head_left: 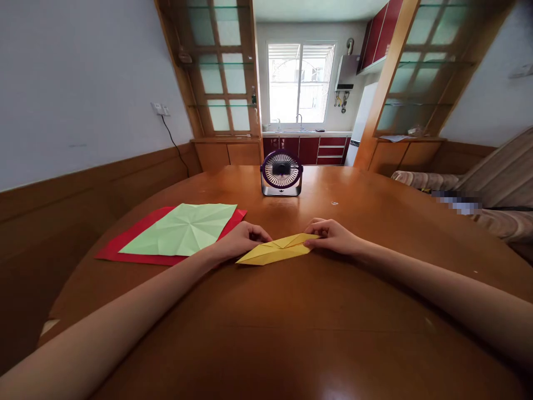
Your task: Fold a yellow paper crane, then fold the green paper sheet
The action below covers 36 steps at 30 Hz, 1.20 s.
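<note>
- So the yellow paper sits right between the two grips, a long narrow folded piece on a slant, its left tip nearer the wearer than its right one.
- Right grip is closed on the right end, thumb on the near side and fingers tucked behind. Makes sense to me: pinching an end pins the piece without covering the creases in the middle.
- Left grip is narrow, fingers bent together at the far edge of the left half. Can't tell if it's really pinching or just touching. My guess is it's there to stop that half swinging.
- Both forearms come in from the sides, so the near face of the yellow paper isn't blocked. Handy for seeing the folds.
- Just left of the left grip, a green sheet lies on top of a bigger-looking red sheet, red poking out round the edges. Stacking probably saves room. The green one has creases fanning out from its middle, so it doesn't lie dead flat.
- Beyond both grips, roughly midway, a little fan stands upright on the bench facing the wearer. Reckon it's set back for elbow room; can't tell if it's running.
</note>
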Motion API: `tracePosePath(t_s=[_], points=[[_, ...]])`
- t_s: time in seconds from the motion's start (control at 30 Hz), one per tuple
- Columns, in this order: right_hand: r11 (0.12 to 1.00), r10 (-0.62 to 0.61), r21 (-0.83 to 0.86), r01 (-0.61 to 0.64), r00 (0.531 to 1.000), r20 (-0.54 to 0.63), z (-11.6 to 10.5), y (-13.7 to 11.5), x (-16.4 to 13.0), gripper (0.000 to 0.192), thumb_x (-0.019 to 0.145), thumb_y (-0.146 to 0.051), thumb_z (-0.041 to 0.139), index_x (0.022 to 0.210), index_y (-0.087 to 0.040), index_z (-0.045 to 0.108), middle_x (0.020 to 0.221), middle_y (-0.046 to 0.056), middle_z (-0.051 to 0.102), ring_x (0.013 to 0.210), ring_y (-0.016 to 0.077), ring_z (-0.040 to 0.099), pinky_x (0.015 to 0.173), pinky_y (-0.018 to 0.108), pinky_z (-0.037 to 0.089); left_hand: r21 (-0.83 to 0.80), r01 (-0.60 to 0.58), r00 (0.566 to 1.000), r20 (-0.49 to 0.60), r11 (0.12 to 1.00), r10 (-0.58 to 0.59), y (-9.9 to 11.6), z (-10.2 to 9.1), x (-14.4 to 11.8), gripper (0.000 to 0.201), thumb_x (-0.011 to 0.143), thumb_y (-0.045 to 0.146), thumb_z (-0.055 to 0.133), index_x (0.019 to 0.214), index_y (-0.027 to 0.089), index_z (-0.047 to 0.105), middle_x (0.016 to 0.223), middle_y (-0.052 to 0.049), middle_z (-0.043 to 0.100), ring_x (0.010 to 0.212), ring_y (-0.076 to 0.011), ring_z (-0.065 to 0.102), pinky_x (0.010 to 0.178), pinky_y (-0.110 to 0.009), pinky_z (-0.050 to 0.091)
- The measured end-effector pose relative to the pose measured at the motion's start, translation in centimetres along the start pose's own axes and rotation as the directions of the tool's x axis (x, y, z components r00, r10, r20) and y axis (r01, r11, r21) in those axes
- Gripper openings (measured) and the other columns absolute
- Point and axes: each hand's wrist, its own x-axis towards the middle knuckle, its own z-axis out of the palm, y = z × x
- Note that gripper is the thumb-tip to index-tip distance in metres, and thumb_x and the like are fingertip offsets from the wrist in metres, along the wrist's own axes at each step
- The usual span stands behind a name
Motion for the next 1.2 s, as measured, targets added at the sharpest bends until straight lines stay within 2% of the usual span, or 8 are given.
tracePosePath(t_s=[0.13, 0.27, 0.4, 0.6, 0.73, 0.83, 0.93, 1.2], points=[[1.0, 0.016, -0.014, -0.016, 1.0, 0.003, 0.2, 0.6, 0.0, 0.023, 0.08, -0.039, 0.069, 0.086, -0.018, 0.073, 0.093, 0.005, 0.059, 0.077, 0.0143, 0.053, 0.068, 0.028, 0.043, 0.107, -0.111, 0.994, 0.028, 0.988, 0.109, -0.5, -0.3, 0.0, 0.022, 0.072, 0.037, 0.072, 0.083, 0.018, 0.075, 0.094, -0.006, 0.064, 0.086, -0.0184, 0.062, 0.079, -0.031, 0.05], [0.999, 0.021, -0.039, -0.021, 1.0, -0.005, 0.3, 0.6, 0.0, 0.022, 0.08, -0.038, 0.07, 0.086, -0.018, 0.074, 0.088, 0.004, 0.057, 0.079, 0.0153, 0.053, 0.071, 0.03, 0.044, 0.127, -0.107, 0.993, 0.073, 0.986, 0.098, 0.4, -0.7, -0.4, 0.023, 0.081, 0.038, 0.061, 0.087, 0.02, 0.074, 0.096, -0.005, 0.063, 0.088, -0.018, 0.061, 0.078, -0.029, 0.049], [0.998, -0.003, -0.07, 0.002, 1.0, -0.007, 0.5, 0.6, -0.1, 0.018, 0.08, -0.034, 0.069, 0.085, -0.017, 0.072, 0.088, 0.004, 0.056, 0.08, 0.0156, 0.054, 0.073, 0.03, 0.044, 0.164, -0.064, 0.996, 0.065, 0.984, 0.054, 1.5, -0.5, -0.7, 0.036, 0.089, 0.045, 0.049, 0.082, 0.019, 0.072, 0.094, -0.004, 0.063, 0.084, -0.0172, 0.059, 0.076, -0.029, 0.046], [0.974, -0.092, -0.212, 0.083, 0.995, -0.035, 0.9, -0.1, -0.4, 0.012, 0.08, -0.027, 0.065, 0.083, -0.015, 0.067, 0.083, 0.003, 0.052, 0.07, 0.0132, 0.049, 0.062, 0.026, 0.042, 0.307, -0.107, 0.994, 0.029, 0.946, 0.103, 1.2, 0.4, -0.5, 0.034, 0.072, 0.049, 0.069, 0.085, 0.017, 0.071, 0.091, -0.005, 0.062, 0.08, -0.0169, 0.057, 0.068, -0.027, 0.044], [0.93, -0.189, -0.323, 0.175, 0.982, -0.013, 1.3, -1.1, 0.0, 0.014, 0.081, -0.024, 0.064, 0.091, -0.015, 0.066, 0.088, 0.005, 0.056, 0.08, 0.0167, 0.053, 0.073, 0.031, 0.044, 0.268, -0.025, 1.0, 0.009, 0.963, 0.024, 1.0, 0.8, -0.4, 0.031, 0.071, 0.044, 0.07, 0.085, 0.016, 0.069, 0.082, -0.004, 0.064, 0.073, -0.0158, 0.057, 0.061, -0.025, 0.04], [0.934, -0.202, -0.294, 0.204, 0.979, 0.037, 2.0, -2.1, 0.6, 0.016, 0.086, -0.027, 0.06, 0.095, -0.016, 0.065, 0.092, 0.006, 0.061, 0.084, 0.0173, 0.056, 0.078, 0.032, 0.044, 0.234, -0.002, 1.0, 0.029, 0.972, -0.005, 0.8, 0.9, -0.3, 0.031, 0.072, 0.043, 0.069, 0.087, 0.016, 0.069, 0.075, -0.002, 0.064, 0.067, -0.0144, 0.055, 0.056, -0.024, 0.038], [0.937, -0.204, -0.276, 0.213, 0.977, 0.061, 2.6, -2.4, 1.3, 0.018, 0.084, -0.032, 0.064, 0.089, -0.014, 0.064, 0.086, 0.006, 0.061, 0.078, 0.0162, 0.056, 0.073, 0.03, 0.044, 0.231, -0.009, 0.999, 0.034, 0.973, 0.001, 0.7, 0.9, -0.2, 0.03, 0.072, 0.042, 0.068, 0.086, 0.016, 0.069, 0.073, -0.001, 0.062, 0.065, -0.0137, 0.054, 0.056, -0.024, 0.037], [0.969, -0.152, -0.184, 0.165, 0.985, 0.081, 2.8, -1.1, 2.2, 0.012, 0.083, -0.026, 0.062, 0.081, -0.014, 0.063, 0.078, 0.002, 0.061, 0.07, 0.0125, 0.053, 0.065, 0.025, 0.041, 0.258, -0.054, 0.998, 0.036, 0.965, 0.047, 1.4, 1.2, -0.5, 0.026, 0.075, 0.041, 0.063, 0.082, 0.016, 0.064, 0.07, 0.001, 0.058, 0.062, -0.0125, 0.05, 0.055, -0.023, 0.035]])
